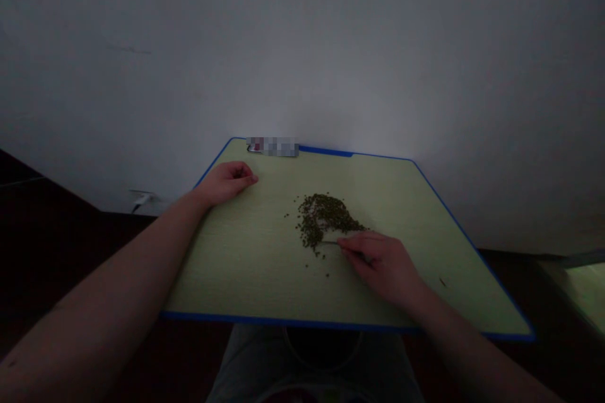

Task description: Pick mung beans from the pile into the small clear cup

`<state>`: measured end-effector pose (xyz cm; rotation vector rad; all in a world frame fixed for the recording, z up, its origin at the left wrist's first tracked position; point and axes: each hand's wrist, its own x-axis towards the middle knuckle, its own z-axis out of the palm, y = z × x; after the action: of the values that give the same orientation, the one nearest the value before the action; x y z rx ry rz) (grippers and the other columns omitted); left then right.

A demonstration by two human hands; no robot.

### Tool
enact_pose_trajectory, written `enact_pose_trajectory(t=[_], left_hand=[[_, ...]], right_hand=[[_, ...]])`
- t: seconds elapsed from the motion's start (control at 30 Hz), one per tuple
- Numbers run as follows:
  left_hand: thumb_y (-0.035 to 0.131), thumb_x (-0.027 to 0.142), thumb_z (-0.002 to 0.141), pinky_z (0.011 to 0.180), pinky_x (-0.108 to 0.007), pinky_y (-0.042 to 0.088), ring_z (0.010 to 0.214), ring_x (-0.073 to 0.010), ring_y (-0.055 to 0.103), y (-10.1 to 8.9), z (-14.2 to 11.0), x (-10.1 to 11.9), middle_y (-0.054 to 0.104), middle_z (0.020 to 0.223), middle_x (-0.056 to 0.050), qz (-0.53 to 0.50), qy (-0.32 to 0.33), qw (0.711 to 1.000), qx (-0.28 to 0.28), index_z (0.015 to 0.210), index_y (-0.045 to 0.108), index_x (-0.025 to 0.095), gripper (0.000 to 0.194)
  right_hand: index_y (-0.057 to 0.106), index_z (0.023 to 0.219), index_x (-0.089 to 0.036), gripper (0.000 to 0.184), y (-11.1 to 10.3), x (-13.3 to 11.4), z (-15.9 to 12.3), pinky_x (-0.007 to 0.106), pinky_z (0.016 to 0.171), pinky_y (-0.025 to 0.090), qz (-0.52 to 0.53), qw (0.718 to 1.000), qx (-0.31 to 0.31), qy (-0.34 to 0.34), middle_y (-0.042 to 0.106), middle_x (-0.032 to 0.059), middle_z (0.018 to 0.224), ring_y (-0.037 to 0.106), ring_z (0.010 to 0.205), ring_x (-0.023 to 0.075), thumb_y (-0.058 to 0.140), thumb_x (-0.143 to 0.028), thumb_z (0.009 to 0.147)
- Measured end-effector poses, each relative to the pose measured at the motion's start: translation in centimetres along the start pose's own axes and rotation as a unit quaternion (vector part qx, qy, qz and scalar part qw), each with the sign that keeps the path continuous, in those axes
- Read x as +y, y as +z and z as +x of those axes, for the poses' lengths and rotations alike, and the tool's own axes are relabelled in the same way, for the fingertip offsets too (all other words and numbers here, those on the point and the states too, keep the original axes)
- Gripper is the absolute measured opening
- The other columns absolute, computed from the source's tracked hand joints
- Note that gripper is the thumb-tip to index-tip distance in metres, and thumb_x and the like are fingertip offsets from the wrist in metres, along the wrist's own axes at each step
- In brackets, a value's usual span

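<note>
A plain grey wall fills the view from 9 through 12 to 3 o'clock, with a faint line-like mark on it toward 10 o'clock. Low on the wall, at about 9 o'clock, a white plug with a dark cord sits at an outlet. The surface is pale yellow-green with blue edging; its far edge lies just beside the wall. Near that edge, between 10 and 11 o'clock on the surface, lies a flat item, its face blurred into blocks. A thin dark sliver lies toward 4 o'clock on the surface. Beyond, between 3 and 4 o'clock, is a pale greenish patch, too dim to identify.
</note>
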<state>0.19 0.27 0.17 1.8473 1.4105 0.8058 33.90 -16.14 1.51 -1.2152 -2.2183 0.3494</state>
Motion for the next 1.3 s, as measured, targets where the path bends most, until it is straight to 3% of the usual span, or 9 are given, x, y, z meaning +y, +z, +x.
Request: enact_pose_trajectory(t=[0.43, 0.57, 0.9, 1.3], left_hand=[[0.064, 0.042, 0.069, 0.049, -0.024, 0.031, 0.048, -0.0086, 0.039, 0.1, -0.3, 0.8, 0.046, 0.052, 0.005, -0.013, -0.009, 1.0, 0.004, 0.067, 0.055, 0.018, 0.026], [0.065, 0.043, 0.069, 0.049, -0.024, 0.031, 0.048, -0.0089, 0.039, 0.1, -0.3, 0.5, 0.046, 0.052, 0.005, -0.017, -0.009, 1.0, 0.0, 0.068, 0.055, 0.018, 0.026], [0.065, 0.043, 0.069, 0.049, -0.024, 0.031, 0.049, -0.0096, 0.04, 0.0, -0.1, 0.2, 0.047, 0.053, 0.004, -0.006, -0.014, 1.0, 0.005, 0.07, 0.057, 0.018, 0.026], [0.065, 0.043, 0.068, 0.048, -0.024, 0.031, 0.046, -0.0087, 0.038, 0.1, -0.4, 0.8, 0.046, 0.05, 0.005, -0.016, -0.011, 1.0, 0.005, 0.067, 0.055, 0.018, 0.026]], right_hand=[[0.074, 0.103, -0.025, 0.025, 0.2, 0.4, 0.9, 0.033, 0.077, 0.056, 0.05, 0.996, -0.021, 0.065, 0.076, 0.0034, 0.095, 0.071, 0.083, 0.0178, 0.057, -0.019, 0.086], [0.073, 0.105, -0.026, 0.028, 0.5, 0.3, 2.2, 0.035, 0.078, 0.056, 0.047, 0.993, -0.057, 0.097, 0.076, 0.0031, 0.099, 0.071, 0.086, 0.0192, 0.059, -0.016, 0.084], [0.072, 0.109, -0.021, 0.031, 1.8, -1.8, 5.1, 0.033, 0.087, 0.051, 0.028, 0.986, -0.163, 0.004, 0.075, 0.0043, 0.104, 0.068, 0.096, 0.0191, 0.058, -0.01, 0.083], [0.072, 0.106, -0.023, 0.033, 0.7, -2.3, 2.5, 0.031, 0.085, 0.05, 0.045, 0.975, -0.216, 0.006, 0.074, 0.0026, 0.101, 0.067, 0.093, 0.0181, 0.057, -0.007, 0.082]])
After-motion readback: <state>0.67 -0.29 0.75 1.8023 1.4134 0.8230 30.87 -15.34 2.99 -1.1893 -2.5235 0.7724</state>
